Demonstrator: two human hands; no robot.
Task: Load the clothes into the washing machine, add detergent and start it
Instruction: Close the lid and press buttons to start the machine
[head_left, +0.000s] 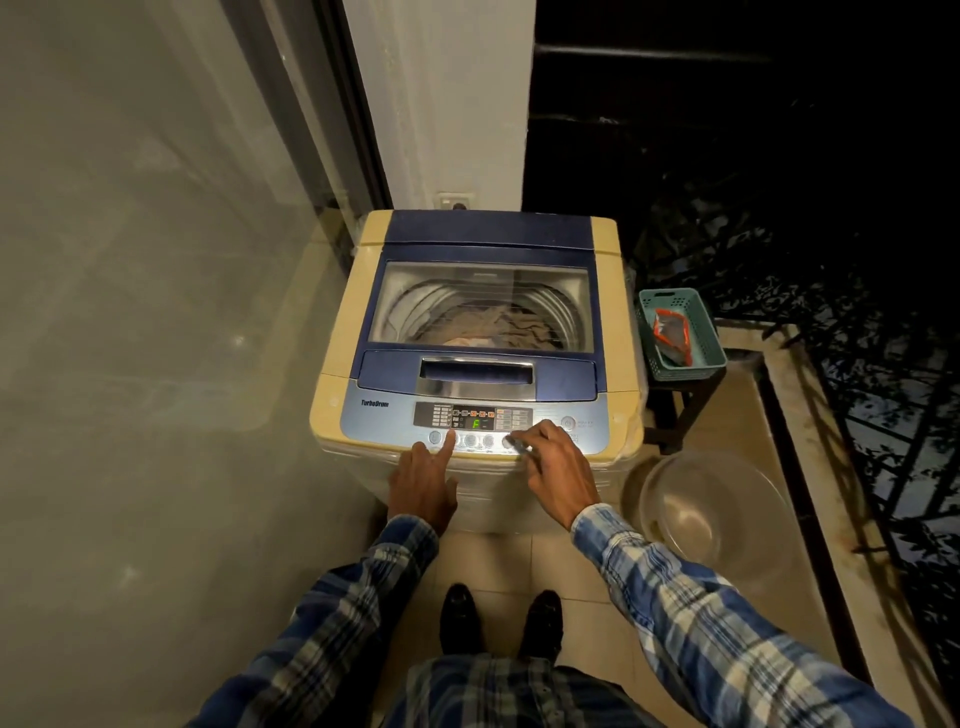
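Balcony at night, tiled floor (483, 561), glass door on the left, dark railing on the right. Washer (472, 364) stands against the wall, lid (480, 306) shut; clothes (498, 325) show through the lid window, down in the drum. Panel (472, 423) is lit, display (474, 423) shows a green character, so power is on. Teal basket (680, 332) sits on a stool just right of the washer, with a red pouch (672, 335) in it, probably the detergent; can't tell if any has gone in. Clear basin (711, 509) on the floor to the right. Left hand (423, 480): index extended, tip on or just over a round button at the left of the row, other fingers curled under, holding nothing. Right hand (558, 470): fingers loosely spread and bent, tips at the right-side buttons, holding nothing; slightly blurred, so contact unclear. Both forearms reach in from below in plaid sleeves, wrists roughly level with the washer's front edge. Looks like programme setup, start not yet confirmed. Risks: buttons sit close together, so a fingertip off-centre picks the wrong setting; two hands on the panel at once could double-press or pause it; starting now without checking detergent gives a plain-water wash.
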